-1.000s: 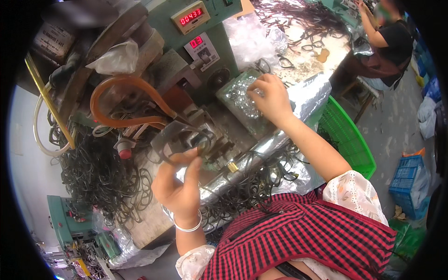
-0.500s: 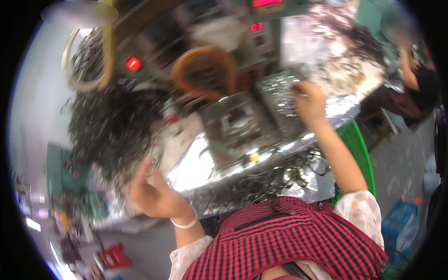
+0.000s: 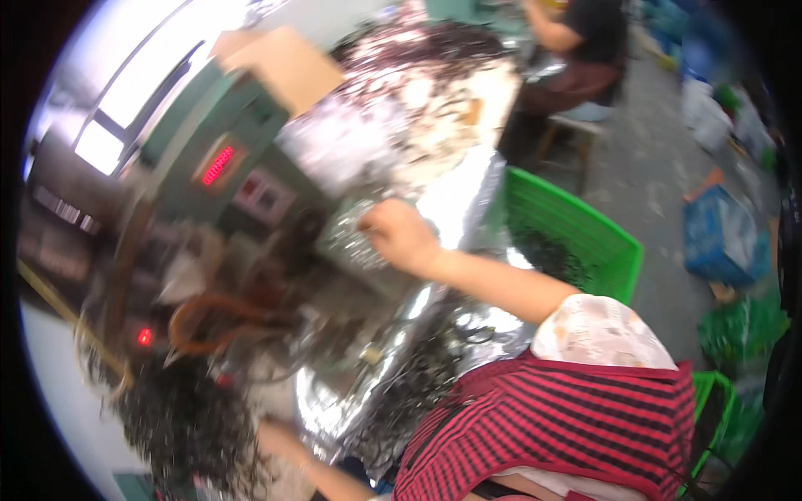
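View swung right, left hand blurred

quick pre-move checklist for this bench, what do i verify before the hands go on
1. Right hand placed on the foil-lined tray: ok, it rests at the tray's edge.
2. Right grip holds a part: cannot tell, motion blur hides the fingers.
3. Left hand in sight: not ok, it is low at the edge, half hidden by black wire loops.
4. Green crate within reach on the right: ok.
5. Machine's red display lit: ok.
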### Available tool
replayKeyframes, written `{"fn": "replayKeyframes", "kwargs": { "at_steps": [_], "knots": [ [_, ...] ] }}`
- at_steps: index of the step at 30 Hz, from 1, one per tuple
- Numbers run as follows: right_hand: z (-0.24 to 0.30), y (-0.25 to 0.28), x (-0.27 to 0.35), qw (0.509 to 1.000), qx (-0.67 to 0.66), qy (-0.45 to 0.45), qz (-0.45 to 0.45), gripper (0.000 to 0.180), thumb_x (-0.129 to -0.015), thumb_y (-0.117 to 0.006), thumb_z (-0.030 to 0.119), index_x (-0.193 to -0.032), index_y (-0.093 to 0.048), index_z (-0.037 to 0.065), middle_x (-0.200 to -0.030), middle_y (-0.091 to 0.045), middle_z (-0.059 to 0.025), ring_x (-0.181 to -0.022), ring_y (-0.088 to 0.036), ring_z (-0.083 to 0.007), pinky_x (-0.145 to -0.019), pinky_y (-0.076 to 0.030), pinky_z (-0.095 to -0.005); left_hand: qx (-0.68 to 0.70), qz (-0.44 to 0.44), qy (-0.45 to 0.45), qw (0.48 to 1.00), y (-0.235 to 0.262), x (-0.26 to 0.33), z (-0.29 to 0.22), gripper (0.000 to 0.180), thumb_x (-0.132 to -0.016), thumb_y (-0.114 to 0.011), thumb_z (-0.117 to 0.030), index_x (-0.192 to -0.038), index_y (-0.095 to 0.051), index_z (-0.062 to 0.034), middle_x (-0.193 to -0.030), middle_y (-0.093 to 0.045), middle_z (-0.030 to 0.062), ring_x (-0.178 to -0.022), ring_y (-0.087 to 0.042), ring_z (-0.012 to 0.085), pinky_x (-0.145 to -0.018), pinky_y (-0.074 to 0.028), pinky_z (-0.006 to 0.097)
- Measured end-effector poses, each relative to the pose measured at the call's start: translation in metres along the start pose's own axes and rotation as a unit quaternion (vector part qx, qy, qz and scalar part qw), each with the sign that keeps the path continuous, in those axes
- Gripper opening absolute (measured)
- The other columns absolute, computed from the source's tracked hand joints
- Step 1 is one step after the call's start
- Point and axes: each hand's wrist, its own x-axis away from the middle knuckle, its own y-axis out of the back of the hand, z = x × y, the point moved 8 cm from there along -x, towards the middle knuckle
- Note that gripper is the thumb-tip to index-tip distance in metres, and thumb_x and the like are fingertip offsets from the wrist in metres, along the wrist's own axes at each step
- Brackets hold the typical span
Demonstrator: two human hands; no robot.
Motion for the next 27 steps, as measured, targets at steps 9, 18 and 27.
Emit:
{"fn": "replayKeyframes", "kwargs": {
  "at_steps": [9,18,27],
  "knots": [
    [0.012,0.06,0.027,0.969,-0.192,-0.144,0.063,0.014,-0.082,-0.067,0.01,-0.094,-0.07,0.004,-0.091,-0.07,-0.0089,-0.084,-0.066,-0.0232,-0.078,-0.051,-0.0319,0.521,-0.093,0.094,0.843,0.126,0.019,0.039,0.032,-0.09,-0.065,-0.014,-0.116,-0.058,0.0033,-0.108,-0.064,0.016,-0.097,-0.062,0.0254,-0.085,-0.05,0.033],
    [0.106,-0.041,-0.002,0.883,-0.427,-0.138,0.137,0.032,-0.081,-0.066,0.002,-0.112,-0.06,-0.003,-0.098,-0.067,-0.0091,-0.091,-0.064,-0.0144,-0.082,-0.049,-0.0272,0.779,-0.032,0.104,0.617,0.14,0.018,-0.056,0.016,-0.089,-0.065,-0.005,-0.101,-0.055,-0.0073,-0.093,-0.061,0.0008,-0.085,-0.058,0.0087,-0.072,-0.047,0.022],
    [0.098,-0.054,0.012,0.822,-0.488,-0.254,0.149,0.041,-0.08,-0.066,0.0,-0.119,-0.056,-0.002,-0.095,-0.068,-0.0079,-0.09,-0.063,-0.0111,-0.078,-0.049,-0.0235,0.866,-0.16,-0.092,0.465,0.245,0.01,-0.07,0.019,-0.092,-0.057,-0.001,-0.111,-0.053,-0.0035,-0.103,-0.063,0.0091,-0.096,-0.063,0.0197,-0.082,-0.055,0.033]
  ]
}}
